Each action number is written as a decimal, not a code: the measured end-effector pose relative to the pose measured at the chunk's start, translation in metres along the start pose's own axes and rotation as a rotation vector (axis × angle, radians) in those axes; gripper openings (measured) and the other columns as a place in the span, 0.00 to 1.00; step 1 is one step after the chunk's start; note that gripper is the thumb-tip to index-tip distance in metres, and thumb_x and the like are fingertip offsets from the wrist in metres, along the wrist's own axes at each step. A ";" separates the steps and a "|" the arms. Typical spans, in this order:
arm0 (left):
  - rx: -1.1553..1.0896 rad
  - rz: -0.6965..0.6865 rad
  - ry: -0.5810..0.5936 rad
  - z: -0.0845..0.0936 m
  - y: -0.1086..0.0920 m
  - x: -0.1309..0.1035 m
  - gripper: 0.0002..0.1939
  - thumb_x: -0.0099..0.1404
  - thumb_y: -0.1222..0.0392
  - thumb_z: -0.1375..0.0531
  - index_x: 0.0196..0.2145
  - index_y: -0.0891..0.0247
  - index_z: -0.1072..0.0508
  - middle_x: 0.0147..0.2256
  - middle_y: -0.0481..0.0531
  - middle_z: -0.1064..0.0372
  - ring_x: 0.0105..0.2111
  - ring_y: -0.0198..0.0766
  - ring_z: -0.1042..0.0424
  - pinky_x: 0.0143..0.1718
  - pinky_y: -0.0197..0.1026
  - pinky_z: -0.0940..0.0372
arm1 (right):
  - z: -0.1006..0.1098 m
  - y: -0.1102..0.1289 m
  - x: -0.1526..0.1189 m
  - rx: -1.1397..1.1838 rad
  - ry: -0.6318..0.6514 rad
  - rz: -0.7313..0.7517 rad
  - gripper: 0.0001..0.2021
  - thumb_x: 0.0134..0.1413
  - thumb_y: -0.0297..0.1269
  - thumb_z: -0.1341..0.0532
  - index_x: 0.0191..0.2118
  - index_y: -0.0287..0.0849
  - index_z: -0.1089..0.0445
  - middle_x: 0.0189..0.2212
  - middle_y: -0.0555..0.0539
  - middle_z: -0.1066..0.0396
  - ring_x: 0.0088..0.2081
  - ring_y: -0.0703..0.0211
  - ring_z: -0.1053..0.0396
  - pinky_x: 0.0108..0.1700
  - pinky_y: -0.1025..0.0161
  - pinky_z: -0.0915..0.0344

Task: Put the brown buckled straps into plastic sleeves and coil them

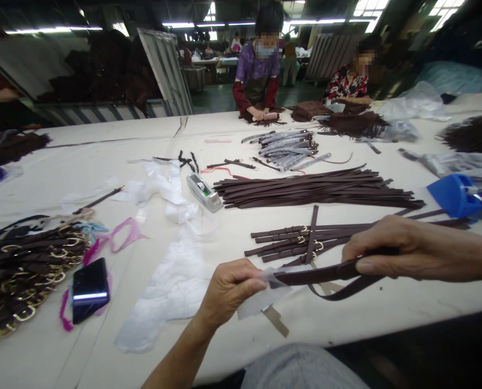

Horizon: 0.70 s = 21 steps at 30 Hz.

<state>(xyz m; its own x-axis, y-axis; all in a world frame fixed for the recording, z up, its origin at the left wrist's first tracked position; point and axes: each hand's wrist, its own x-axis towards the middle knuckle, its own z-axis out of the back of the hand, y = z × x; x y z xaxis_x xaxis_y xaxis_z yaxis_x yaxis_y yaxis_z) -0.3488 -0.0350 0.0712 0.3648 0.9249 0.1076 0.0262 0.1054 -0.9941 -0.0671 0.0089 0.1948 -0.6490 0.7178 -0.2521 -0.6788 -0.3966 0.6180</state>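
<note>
My left hand [231, 289] pinches a translucent white sheet [251, 303] against the end of a dark brown strap [318, 274]. Farther along the same strap, my right hand [390, 248] has its fingers closed round it, and a loop of strap hangs below. Just beyond my hands lie several brown straps with gold buckles [281, 240], one strap crossing over them. Behind those is a long bundle of brown straps [314, 189]. A grey tape dispenser [203, 193] rests at that bundle's left end.
White wrapping [168, 275] lies left of my hands. Farther left are a phone [90, 290] and a pile of buckled straps [30, 270]. Wrapped straps [287, 148] lie farther back; a blue scoop [455, 195] is at right. Two people work across the table [135, 127].
</note>
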 end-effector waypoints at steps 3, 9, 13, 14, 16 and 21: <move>-0.002 -0.024 0.052 -0.001 -0.001 0.001 0.09 0.57 0.56 0.38 0.30 0.65 0.22 0.25 0.52 0.31 0.26 0.34 0.33 0.28 0.33 0.41 | 0.002 0.004 0.007 0.083 0.255 -0.036 0.15 0.57 0.44 0.47 0.35 0.41 0.28 0.22 0.50 0.34 0.22 0.66 0.38 0.23 0.71 0.43; 0.076 0.022 0.155 -0.006 -0.004 0.005 0.12 0.56 0.54 0.38 0.33 0.66 0.23 0.26 0.52 0.31 0.25 0.32 0.35 0.25 0.32 0.44 | -0.002 0.000 0.018 0.088 0.293 -0.037 0.15 0.55 0.45 0.46 0.35 0.39 0.29 0.22 0.52 0.35 0.23 0.67 0.41 0.23 0.71 0.47; 0.145 0.031 0.209 -0.013 -0.004 0.008 0.13 0.56 0.54 0.38 0.33 0.67 0.23 0.24 0.51 0.32 0.24 0.31 0.36 0.25 0.32 0.44 | -0.011 0.004 0.028 0.032 0.301 -0.006 0.14 0.55 0.44 0.46 0.35 0.39 0.29 0.22 0.52 0.35 0.23 0.67 0.41 0.24 0.71 0.47; 0.154 0.030 0.212 -0.014 -0.003 0.009 0.13 0.56 0.53 0.39 0.32 0.67 0.23 0.23 0.50 0.32 0.23 0.31 0.36 0.25 0.32 0.44 | -0.013 0.005 0.031 0.017 0.302 0.005 0.14 0.54 0.44 0.46 0.34 0.39 0.29 0.22 0.52 0.35 0.23 0.68 0.41 0.24 0.71 0.47; 0.171 0.026 0.203 -0.017 -0.002 0.009 0.14 0.56 0.52 0.38 0.32 0.67 0.23 0.22 0.50 0.33 0.23 0.31 0.37 0.24 0.32 0.45 | -0.018 0.008 0.036 -0.004 0.301 0.018 0.12 0.54 0.42 0.45 0.32 0.38 0.30 0.21 0.53 0.36 0.21 0.69 0.42 0.23 0.72 0.48; 0.235 0.026 0.189 -0.018 -0.001 0.010 0.13 0.57 0.52 0.39 0.31 0.66 0.23 0.22 0.50 0.32 0.23 0.31 0.37 0.24 0.32 0.44 | -0.027 0.011 0.043 -0.014 0.292 0.055 0.09 0.54 0.39 0.45 0.30 0.39 0.32 0.18 0.55 0.38 0.19 0.70 0.43 0.21 0.72 0.50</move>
<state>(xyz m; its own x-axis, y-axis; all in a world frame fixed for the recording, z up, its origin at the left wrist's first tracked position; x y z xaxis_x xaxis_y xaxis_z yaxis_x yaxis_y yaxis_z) -0.3284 -0.0325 0.0730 0.5296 0.8465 0.0555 -0.1936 0.1842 -0.9636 -0.1119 0.0197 0.1709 -0.7549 0.5012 -0.4231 -0.6433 -0.4401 0.6265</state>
